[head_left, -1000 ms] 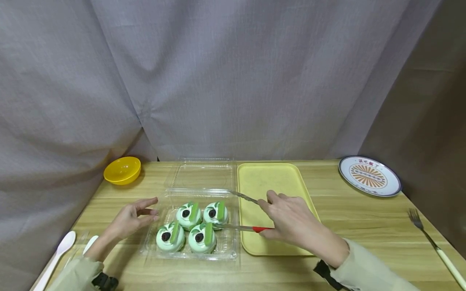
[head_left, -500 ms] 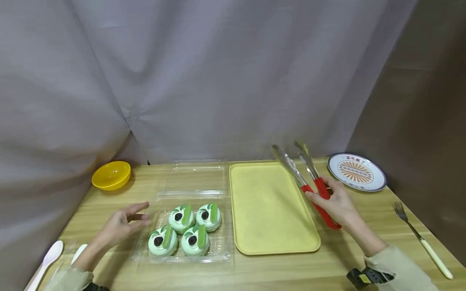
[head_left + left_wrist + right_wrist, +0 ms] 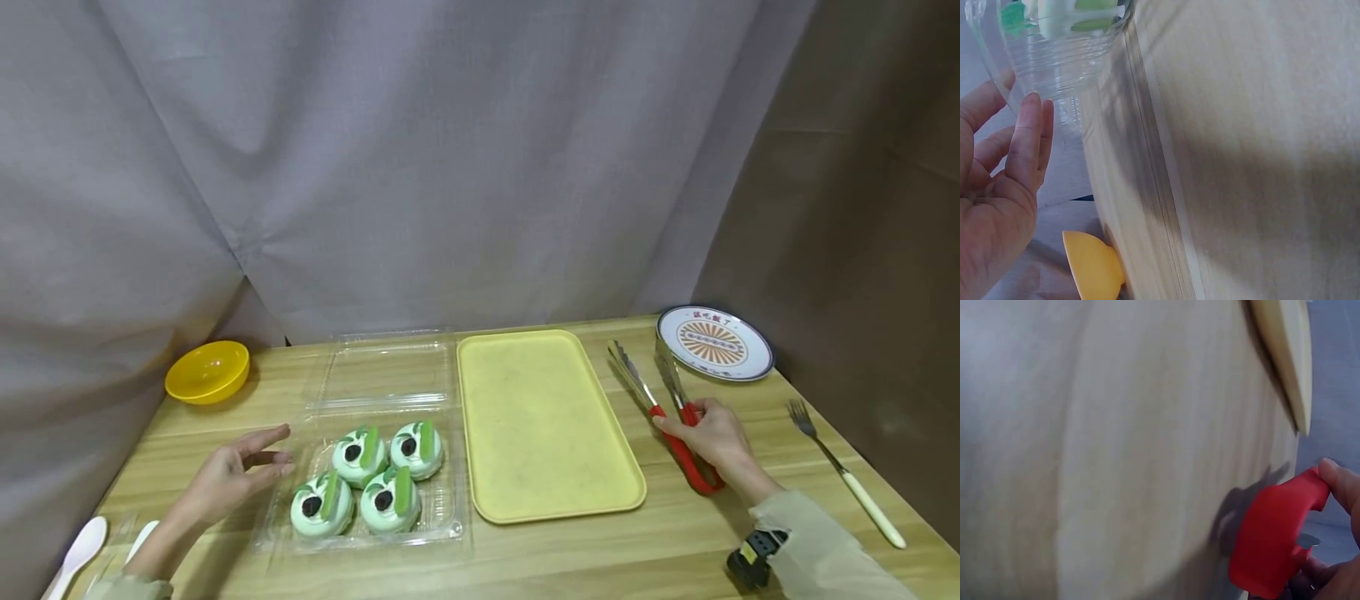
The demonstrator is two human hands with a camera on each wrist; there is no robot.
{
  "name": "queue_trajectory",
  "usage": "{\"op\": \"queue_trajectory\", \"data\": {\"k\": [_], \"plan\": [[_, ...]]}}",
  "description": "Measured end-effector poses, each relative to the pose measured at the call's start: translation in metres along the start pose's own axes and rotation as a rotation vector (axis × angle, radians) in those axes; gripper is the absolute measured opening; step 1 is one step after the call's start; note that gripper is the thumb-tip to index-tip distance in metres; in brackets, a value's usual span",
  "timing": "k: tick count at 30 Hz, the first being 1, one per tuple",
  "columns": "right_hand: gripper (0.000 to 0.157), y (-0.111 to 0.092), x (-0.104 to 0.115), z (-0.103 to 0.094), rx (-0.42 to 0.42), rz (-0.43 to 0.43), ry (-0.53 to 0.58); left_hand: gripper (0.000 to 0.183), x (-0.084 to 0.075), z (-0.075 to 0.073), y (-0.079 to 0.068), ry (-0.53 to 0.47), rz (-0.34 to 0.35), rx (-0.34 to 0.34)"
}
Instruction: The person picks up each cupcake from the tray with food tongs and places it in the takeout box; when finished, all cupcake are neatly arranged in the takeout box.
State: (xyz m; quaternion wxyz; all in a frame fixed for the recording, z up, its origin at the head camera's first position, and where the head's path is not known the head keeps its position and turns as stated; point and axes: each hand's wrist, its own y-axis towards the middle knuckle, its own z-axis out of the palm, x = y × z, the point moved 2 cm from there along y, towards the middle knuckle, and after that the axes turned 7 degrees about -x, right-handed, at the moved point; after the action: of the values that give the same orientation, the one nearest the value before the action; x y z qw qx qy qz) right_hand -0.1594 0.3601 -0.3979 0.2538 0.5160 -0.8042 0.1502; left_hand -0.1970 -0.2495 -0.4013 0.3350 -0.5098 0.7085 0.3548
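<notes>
My right hand (image 3: 722,440) holds a pair of metal tongs (image 3: 681,452) by its red handles, at the right of the yellow tray (image 3: 551,433). The tongs' arms are spread and point away from me, with nothing between them. In the right wrist view, thumb and fingers grip the red handle (image 3: 1272,531). My left hand (image 3: 228,473) is beside the left edge of a clear plastic box (image 3: 444,500), fingers loosely bent and holding nothing. In the left wrist view its fingertips (image 3: 1032,106) are at the box wall. Several green-and-white cupcakes (image 3: 321,504) sit in the box.
The box's clear lid (image 3: 390,371) lies folded back. A yellow bowl (image 3: 208,372) is at the back left, a patterned plate (image 3: 714,343) at the back right. A fork (image 3: 847,475) lies at the right, a white spoon (image 3: 84,546) at the near left.
My right hand has carried the tongs from over the cupcakes to the right of the tray and lowered them. The left hand keeps its place by the box. The head view has shifted slightly.
</notes>
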Motion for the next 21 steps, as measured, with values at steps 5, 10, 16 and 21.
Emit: {"op": "queue_trajectory", "data": {"k": [5,10,16,21], "plan": [[0.076,-0.001,-0.006,0.005,0.016,-0.011,-0.035,0.058,0.0,0.0,-0.002,-0.003,0.002,0.006],[0.071,-0.003,-0.011,0.007,-0.001,-0.024,-0.05,0.06,-0.002,0.0,-0.001,0.01,-0.029,0.018],[0.07,-0.003,-0.014,0.005,-0.011,-0.046,-0.084,0.06,-0.004,0.002,0.005,0.014,-0.025,0.026],[0.083,-0.005,-0.011,0.004,-0.003,-0.1,-0.125,0.06,-0.003,0.001,0.008,0.045,0.008,0.023]]}}
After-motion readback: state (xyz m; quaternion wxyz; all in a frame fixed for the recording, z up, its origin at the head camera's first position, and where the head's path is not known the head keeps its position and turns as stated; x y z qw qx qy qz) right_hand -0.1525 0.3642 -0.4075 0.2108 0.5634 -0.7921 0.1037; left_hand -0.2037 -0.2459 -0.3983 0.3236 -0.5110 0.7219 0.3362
